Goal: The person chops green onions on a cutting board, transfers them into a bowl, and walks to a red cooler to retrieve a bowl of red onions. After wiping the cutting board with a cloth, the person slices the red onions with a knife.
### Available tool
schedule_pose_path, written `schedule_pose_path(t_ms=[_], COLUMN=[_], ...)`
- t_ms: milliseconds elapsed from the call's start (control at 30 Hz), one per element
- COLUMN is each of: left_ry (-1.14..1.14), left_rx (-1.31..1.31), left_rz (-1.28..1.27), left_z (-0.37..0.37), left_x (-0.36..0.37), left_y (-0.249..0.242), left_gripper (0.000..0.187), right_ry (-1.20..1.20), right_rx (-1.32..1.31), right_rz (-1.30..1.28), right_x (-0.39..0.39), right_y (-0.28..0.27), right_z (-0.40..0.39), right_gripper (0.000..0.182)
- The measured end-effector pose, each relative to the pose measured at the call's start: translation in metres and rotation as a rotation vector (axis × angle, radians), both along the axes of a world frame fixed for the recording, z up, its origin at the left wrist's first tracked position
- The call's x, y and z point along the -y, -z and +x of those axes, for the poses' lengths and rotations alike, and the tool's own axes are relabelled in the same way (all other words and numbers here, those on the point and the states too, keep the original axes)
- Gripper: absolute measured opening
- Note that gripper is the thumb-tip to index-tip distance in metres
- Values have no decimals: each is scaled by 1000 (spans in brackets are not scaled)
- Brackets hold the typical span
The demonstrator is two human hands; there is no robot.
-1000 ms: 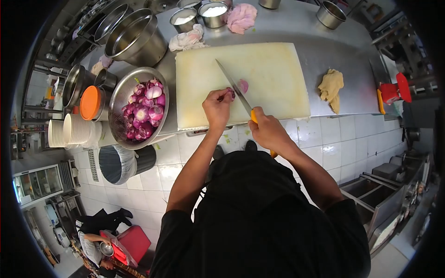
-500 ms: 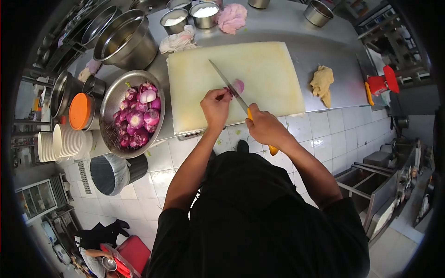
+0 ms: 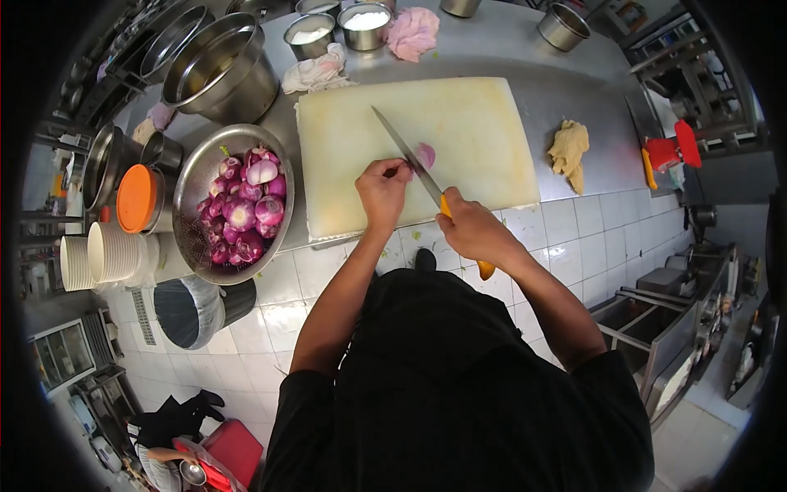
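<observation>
On the pale cutting board [image 3: 344,180], my right hand [image 3: 473,228] grips the yellow handle of a long kitchen knife [image 3: 402,146]. The blade slants up and left across the board. My left hand [image 3: 384,193] is close against the left side of the blade, fingertips pinched around a red onion piece that they mostly hide. Just right of the blade lies a purple-pink piece of red onion [image 3: 425,154]. To the left of the board, a perforated steel colander [image 3: 190,234] holds several peeled red onions [image 3: 240,211].
A large steel pot [image 3: 234,94], steel tins with white contents [image 3: 366,18] and a white cloth [image 3: 316,72] stand behind and left. A tan cloth [image 3: 568,156] and a red device [image 3: 676,146] are right. A bin [image 3: 193,312] stands below; another person [image 3: 168,435] is lower left.
The whole view has shifted slightly. Both hands and the knife keep nearly the same place on the board, and the onion piece still lies right of the blade.
</observation>
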State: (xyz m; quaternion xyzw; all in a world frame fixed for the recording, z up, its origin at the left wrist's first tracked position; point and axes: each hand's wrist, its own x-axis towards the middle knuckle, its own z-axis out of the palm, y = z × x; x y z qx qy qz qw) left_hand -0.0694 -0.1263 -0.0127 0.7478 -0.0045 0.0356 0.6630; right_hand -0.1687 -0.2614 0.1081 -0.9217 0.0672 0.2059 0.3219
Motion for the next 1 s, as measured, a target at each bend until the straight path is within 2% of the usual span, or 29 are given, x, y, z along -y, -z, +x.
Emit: schedule_pose_path(t_ms=[133, 233, 333, 433, 533, 633, 733, 833, 1000], left_ry=[57, 56, 54, 60, 69, 56, 54, 63, 64], left_rx=[-67, -91, -95, -88, -133, -128, -123, -127, -119], left_rz=[-40, -25, -146, -101, -132, -134, -111, -94, -90], left_z=[3, 6, 8, 8, 7, 9, 8, 8, 8], left_x=[-3, -4, -4, -5, -5, -5, -6, -6, -5], left_y=[-3, 1, 2, 1, 0, 9, 1, 2, 0], left_gripper=[13, 13, 11, 11, 12, 13, 14, 13, 13], right_ry=[34, -20, 25, 28, 11, -6, -7, 29, 44], right_rx=[-59, 209, 48, -23, -50, 224, 268, -7, -38], right_rz=[56, 27, 80, 116, 47, 12, 49, 92, 84], right_x=[4, -1, -5, -1, 0, -5, -4, -2, -4], right_y=[4, 59, 44, 22, 9, 68, 86, 33, 12], right_z=[5, 16, 47, 49, 34, 34, 50, 52, 30], right_gripper=[29, 30, 34, 34, 33, 30, 28, 32, 27])
